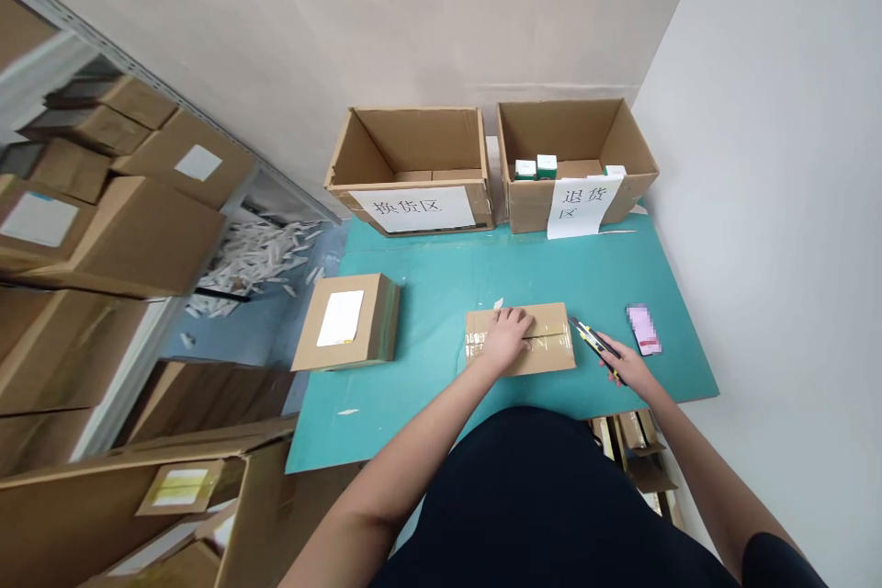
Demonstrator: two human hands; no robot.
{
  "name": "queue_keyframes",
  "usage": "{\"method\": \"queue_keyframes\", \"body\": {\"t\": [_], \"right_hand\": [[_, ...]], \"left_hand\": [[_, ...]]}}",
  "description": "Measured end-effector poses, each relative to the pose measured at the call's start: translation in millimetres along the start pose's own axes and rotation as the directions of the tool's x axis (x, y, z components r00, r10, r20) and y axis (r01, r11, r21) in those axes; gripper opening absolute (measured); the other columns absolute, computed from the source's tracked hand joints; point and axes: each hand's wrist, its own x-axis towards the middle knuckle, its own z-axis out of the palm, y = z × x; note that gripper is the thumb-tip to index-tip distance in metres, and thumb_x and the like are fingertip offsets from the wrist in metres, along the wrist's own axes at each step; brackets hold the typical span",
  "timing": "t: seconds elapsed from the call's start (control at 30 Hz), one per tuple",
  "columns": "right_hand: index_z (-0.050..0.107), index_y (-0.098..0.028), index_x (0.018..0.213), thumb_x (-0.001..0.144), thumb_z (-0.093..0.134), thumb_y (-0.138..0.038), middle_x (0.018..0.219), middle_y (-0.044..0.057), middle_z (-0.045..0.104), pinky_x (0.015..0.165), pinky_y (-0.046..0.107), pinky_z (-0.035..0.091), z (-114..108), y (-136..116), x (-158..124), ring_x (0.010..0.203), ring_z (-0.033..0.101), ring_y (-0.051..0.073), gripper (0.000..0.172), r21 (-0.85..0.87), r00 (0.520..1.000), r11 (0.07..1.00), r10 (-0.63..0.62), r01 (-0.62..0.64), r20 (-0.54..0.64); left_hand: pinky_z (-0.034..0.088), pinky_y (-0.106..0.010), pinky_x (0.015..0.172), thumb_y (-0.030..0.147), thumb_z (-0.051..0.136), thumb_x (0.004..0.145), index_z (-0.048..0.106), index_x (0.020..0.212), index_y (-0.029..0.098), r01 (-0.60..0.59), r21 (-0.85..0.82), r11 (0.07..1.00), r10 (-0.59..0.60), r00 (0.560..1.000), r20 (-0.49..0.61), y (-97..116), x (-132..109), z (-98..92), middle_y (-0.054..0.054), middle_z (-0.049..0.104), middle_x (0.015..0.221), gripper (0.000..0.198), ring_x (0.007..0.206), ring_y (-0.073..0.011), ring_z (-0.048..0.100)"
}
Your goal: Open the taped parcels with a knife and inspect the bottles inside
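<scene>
My left hand (508,337) rests flat on top of a taped cardboard box (530,342), which lies on the teal table mat (441,276). Clear packing tape runs along the box's seam and over its left end. My right hand (626,367) grips a yellow-and-black utility knife (593,342), with its blade end pointing up and left, close to the box's right end. A phone (644,329) with a blurred screen lies just beyond my right hand.
Another cardboard box (346,322) with a white label lies at the mat's left. Two open cartons with paper signs stand at the back, the right one (575,167) holding several small green-and-white boxes. Stacked cartons (83,340) rise at the left, above scattered white packing pieces (252,257).
</scene>
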Motion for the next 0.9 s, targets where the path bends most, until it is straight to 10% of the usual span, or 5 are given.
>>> {"method": "queue_keyframes", "body": {"t": [0.23, 0.9], "right_hand": [[0.042, -0.025, 0.152, 0.085, 0.056, -0.043, 0.078, -0.003, 0.063, 0.037, 0.019, 0.040, -2.9, -1.8, 2.5, 0.048, 0.055, 0.009, 0.071, 0.002, 0.999, 0.999, 0.037, -0.037, 0.029], [0.042, -0.029, 0.152, 0.089, 0.058, -0.044, 0.072, -0.005, 0.062, 0.037, 0.018, 0.037, -25.6, -15.1, 9.9, 0.043, 0.051, 0.007, 0.067, -0.054, 0.974, 0.995, 0.095, -0.086, 0.206]], "left_hand": [[0.027, -0.053, 0.112, 0.035, 0.080, 0.074, 0.039, 0.148, 0.029, 0.046, -0.023, 0.999, -0.045, 0.998, 0.037, -9.5, 10.8, 7.1, -0.013, 0.055, 0.131, 0.085, 0.125, -0.0374, 0.046], [0.014, -0.057, 0.123, 0.040, 0.059, 0.092, 0.042, 0.150, 0.026, 0.025, -0.118, 0.993, -0.035, 0.995, -0.089, -14.4, -6.9, 30.1, -0.014, 0.041, 0.156, 0.062, 0.148, -0.0369, 0.028]]}}
